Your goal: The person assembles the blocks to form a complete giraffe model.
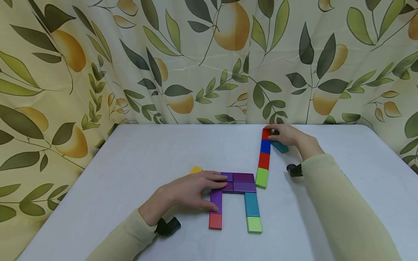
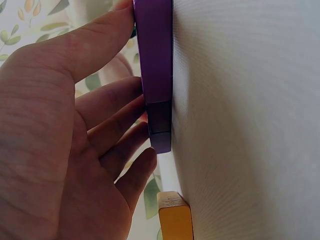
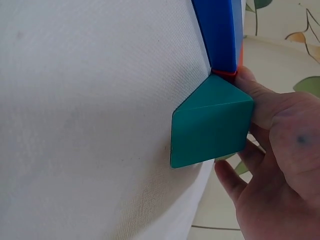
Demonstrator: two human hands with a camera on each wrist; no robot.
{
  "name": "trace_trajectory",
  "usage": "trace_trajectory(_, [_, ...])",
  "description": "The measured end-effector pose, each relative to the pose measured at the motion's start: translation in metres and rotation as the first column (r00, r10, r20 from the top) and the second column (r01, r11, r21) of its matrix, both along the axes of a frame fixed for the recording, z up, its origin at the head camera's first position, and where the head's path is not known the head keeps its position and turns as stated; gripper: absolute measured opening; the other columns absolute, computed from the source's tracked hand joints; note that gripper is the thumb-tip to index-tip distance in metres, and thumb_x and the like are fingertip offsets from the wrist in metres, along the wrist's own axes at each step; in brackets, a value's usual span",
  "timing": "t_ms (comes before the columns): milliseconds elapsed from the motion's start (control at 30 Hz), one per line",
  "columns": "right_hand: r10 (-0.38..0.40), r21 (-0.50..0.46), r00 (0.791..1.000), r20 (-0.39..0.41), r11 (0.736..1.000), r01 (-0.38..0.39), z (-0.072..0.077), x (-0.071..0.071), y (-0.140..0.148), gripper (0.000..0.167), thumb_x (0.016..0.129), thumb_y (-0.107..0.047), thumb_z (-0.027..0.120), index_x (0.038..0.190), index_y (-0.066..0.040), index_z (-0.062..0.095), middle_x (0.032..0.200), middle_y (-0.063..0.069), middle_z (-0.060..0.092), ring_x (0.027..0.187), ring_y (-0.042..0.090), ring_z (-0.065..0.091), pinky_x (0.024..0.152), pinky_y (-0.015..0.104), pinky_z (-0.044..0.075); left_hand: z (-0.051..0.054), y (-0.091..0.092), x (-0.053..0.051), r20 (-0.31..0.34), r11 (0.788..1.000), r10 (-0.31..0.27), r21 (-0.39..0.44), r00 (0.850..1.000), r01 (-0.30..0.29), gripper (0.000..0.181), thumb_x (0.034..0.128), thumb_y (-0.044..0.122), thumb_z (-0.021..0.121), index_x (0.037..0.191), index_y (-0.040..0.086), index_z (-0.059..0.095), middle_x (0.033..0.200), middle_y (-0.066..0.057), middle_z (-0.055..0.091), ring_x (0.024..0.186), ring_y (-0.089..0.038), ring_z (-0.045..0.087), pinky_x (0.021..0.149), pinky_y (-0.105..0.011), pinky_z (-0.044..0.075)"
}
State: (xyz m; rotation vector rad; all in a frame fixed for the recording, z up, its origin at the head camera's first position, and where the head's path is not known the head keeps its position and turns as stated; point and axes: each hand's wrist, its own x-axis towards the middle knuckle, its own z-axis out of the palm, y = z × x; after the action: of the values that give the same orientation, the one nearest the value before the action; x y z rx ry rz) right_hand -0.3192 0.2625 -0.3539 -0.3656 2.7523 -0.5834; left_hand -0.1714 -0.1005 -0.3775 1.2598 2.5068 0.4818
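Note:
Flat magnetic-looking colored blocks form a figure on the white table. My left hand (image 1: 191, 189) rests on its left side, fingers extended over the purple blocks (image 1: 244, 187) and thumb on the purple leg block (image 1: 216, 201). The left wrist view shows fingertips touching the purple block's face (image 2: 155, 55). At the column's far end my right hand (image 1: 287, 135) pinches the red block (image 1: 266, 133) between thumb and fingers. Below that red block run a blue block (image 1: 265, 146), another red block (image 1: 264, 161) and a lime block (image 1: 261, 178). Beside the right hand lies a teal wedge-shaped block (image 3: 212, 132).
A yellow block (image 1: 196, 169) lies partly behind the left hand. The figure's legs end in a red block (image 1: 215, 221) and a light green block (image 1: 254, 224), with a teal block (image 1: 251, 204) above the latter. A patterned curtain (image 1: 209, 61) hangs behind the table's far edge.

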Motion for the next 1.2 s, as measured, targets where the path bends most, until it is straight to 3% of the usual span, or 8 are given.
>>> trace_trajectory(500, [-0.022, -0.073, 0.999, -0.031, 0.997, 0.019, 0.002, 0.001, 0.009, 0.049, 0.105, -0.014, 0.054, 0.15, 0.001, 0.04, 0.148, 0.036, 0.034, 0.135, 0.056, 0.03, 0.107, 0.071, 0.029, -0.001, 0.0, 0.001, 0.007, 1.0, 0.006, 0.004, 1.0, -0.006, 0.071, 0.0893, 0.046, 0.076, 0.15, 0.018, 0.052, 0.16, 0.011, 0.035, 0.149, -0.013, 0.024, 0.117, -0.033, 0.029])
trace_trajectory(667, [-0.053, -0.082, 0.997, -0.062, 0.995, 0.048, 0.002, 0.002, 0.014, 0.046, 0.104, -0.009, 0.055, 0.147, 0.002, 0.044, 0.143, 0.036, 0.038, 0.132, 0.055, 0.034, 0.105, 0.069, 0.035, 0.0, 0.0, 0.001, 0.007, 1.0, 0.005, 0.005, 1.0, -0.005, 0.071, 0.089, 0.046, 0.076, 0.15, 0.018, 0.052, 0.16, 0.011, 0.034, 0.149, -0.013, 0.023, 0.117, -0.033, 0.029])
trace_trajectory(933, [-0.028, -0.1, 0.993, -0.116, 0.995, 0.017, 0.0, 0.003, 0.024, 0.042, 0.098, 0.0, 0.062, 0.136, 0.01, 0.05, 0.128, 0.035, 0.05, 0.122, 0.052, 0.044, 0.102, 0.064, 0.041, 0.0, 0.0, 0.001, 0.011, 1.0, 0.006, 0.007, 1.0, -0.006, 0.071, 0.0891, 0.046, 0.076, 0.15, 0.019, 0.051, 0.16, 0.011, 0.034, 0.149, -0.012, 0.023, 0.117, -0.032, 0.029])
trace_trajectory(1200, [-0.065, -0.129, 0.993, -0.102, 0.99, 0.052, -0.002, 0.004, 0.026, 0.034, 0.097, 0.003, 0.061, 0.13, 0.008, 0.052, 0.123, 0.033, 0.051, 0.118, 0.05, 0.045, 0.1, 0.06, 0.044, 0.0, 0.0, 0.001, 0.007, 1.0, 0.005, 0.001, 1.0, -0.005, 0.072, 0.089, 0.047, 0.076, 0.15, 0.018, 0.052, 0.16, 0.011, 0.035, 0.149, -0.013, 0.024, 0.117, -0.032, 0.028])
